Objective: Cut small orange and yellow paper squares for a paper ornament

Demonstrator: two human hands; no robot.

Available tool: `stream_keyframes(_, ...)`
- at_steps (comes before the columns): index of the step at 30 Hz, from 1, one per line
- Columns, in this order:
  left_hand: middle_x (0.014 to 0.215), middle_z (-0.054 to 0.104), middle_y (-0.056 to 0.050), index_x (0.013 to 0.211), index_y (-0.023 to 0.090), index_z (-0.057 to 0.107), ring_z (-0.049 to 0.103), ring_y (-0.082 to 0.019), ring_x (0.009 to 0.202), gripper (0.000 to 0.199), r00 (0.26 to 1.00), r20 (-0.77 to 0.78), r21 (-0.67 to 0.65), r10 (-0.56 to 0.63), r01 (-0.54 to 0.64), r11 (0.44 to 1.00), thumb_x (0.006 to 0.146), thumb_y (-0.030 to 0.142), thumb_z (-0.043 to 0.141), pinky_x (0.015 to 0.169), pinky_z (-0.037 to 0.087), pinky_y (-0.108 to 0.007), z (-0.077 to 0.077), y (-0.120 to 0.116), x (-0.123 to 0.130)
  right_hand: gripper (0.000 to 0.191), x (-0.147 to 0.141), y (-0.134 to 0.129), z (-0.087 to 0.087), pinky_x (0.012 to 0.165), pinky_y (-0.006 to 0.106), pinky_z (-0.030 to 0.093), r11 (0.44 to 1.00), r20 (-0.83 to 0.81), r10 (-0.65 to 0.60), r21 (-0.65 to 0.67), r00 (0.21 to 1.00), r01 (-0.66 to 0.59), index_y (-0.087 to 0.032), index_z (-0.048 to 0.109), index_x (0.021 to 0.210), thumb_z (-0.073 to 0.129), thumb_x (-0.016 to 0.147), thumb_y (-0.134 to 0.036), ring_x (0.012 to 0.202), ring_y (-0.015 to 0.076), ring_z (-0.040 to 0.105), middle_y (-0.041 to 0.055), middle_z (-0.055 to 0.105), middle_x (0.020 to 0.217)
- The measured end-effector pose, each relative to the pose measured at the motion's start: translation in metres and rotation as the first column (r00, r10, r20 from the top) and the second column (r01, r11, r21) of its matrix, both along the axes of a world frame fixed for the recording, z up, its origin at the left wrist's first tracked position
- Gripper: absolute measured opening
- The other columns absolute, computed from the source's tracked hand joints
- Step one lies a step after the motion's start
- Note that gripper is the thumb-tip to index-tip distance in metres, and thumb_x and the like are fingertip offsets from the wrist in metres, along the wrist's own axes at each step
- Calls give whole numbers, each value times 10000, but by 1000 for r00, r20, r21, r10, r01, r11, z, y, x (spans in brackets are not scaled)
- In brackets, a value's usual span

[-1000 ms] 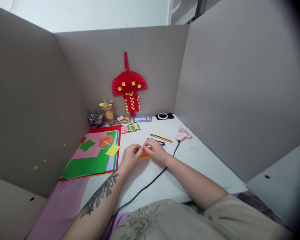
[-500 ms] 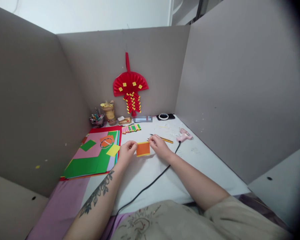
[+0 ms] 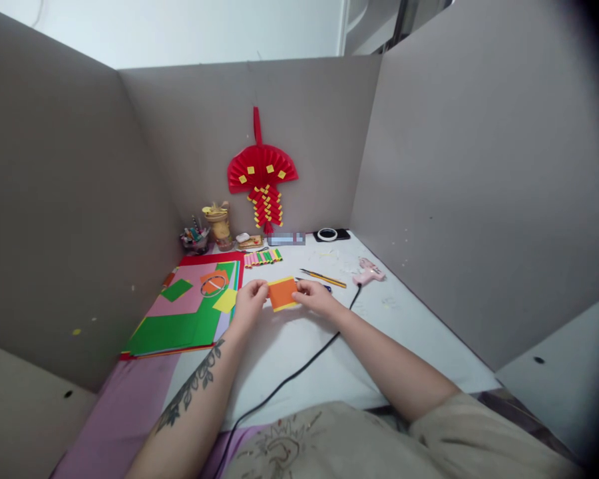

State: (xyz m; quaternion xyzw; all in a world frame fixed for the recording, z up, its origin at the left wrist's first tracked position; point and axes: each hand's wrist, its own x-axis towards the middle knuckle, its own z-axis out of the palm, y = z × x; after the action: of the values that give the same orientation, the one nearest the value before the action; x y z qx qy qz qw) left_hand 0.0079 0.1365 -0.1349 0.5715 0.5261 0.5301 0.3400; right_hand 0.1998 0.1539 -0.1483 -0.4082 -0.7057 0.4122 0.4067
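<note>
An orange paper piece (image 3: 282,294) with yellow strips along its top and bottom edges is held up over the white tabletop. My left hand (image 3: 252,301) pinches its left side between thumb and fingers. At its right edge, my right hand (image 3: 315,297) grips it with the thumb on the front face. Just beyond the right hand lie a pencil (image 3: 324,278) and a dark blue-handled tool (image 3: 328,288), mostly hidden by that hand. A row of small pink and green paper rolls (image 3: 263,258) with yellow ends lies behind the paper.
Coloured paper sheets (image 3: 164,334) are stacked at left, with a tape ring (image 3: 213,285) on top. A pink glue gun (image 3: 369,271) sits at right, its black cord (image 3: 299,369) crossing the table. A red paper fan decoration (image 3: 262,169) hangs on the grey back panel.
The orange paper has tilted slightly, its right side higher. My right hand has moved down, its thumb now over the paper's front, and more of the pencil shows.
</note>
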Motion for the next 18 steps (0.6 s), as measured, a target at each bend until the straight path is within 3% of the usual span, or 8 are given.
stream_keyframes(12, 767, 636, -45, 787, 159, 609, 569, -146, 642, 192, 1000, 20, -57, -15, 16, 998, 725, 329, 541, 535, 424, -228, -1, 3, -3, 198, 2, 7, -7, 495, 219, 261, 989, 72, -148, -3, 986, 149, -184, 433, 559, 548, 671, -300, 521, 91, 342, -52, 392, 545)
stream_keyframes(15, 854, 649, -54, 889, 168, 617, 582, -153, 672, 261, 994, 6, -112, -108, 108, 988, 703, 350, 603, 557, 425, -231, -4, -1, 2, 207, 1, 7, -6, 501, 225, 265, 987, 59, -163, 1, 985, 164, -184, 431, 569, 541, 691, -309, 524, 94, 348, -48, 404, 552)
stream_keyframes(18, 781, 652, -37, 825, 164, 644, 566, -159, 640, 202, 962, -87, -147, -258, 244, 958, 682, 305, 623, 563, 405, -236, -8, -5, 8, 222, 1, 7, -7, 515, 229, 275, 986, 9, -165, 22, 986, 165, -183, 437, 574, 552, 703, -323, 534, 96, 365, -45, 423, 557)
